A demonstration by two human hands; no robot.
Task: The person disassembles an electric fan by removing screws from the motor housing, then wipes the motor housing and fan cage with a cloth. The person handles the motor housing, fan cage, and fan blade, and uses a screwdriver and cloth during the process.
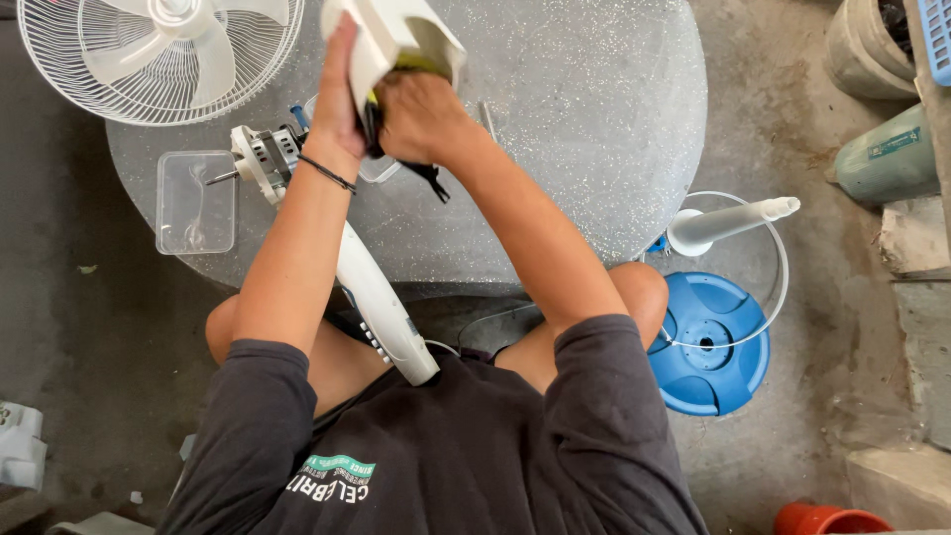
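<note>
My left hand (340, 99) grips the side of a white plastic fan housing (391, 35) held up over the round grey table (594, 119). My right hand (421, 114) is pushed into the open end of that housing, closed around something dark and yellow-green with black wires hanging below it. A white fan neck with a row of buttons (381, 307) lies across my lap, leading up to the bare fan motor (263, 159) on the table under my left forearm.
A white fan blade inside its wire guard (158, 54) lies on the table's far left. A clear plastic box (195, 203) sits by the motor. On the floor at right stand a blue fan base (708, 342) and a white pole (728, 223).
</note>
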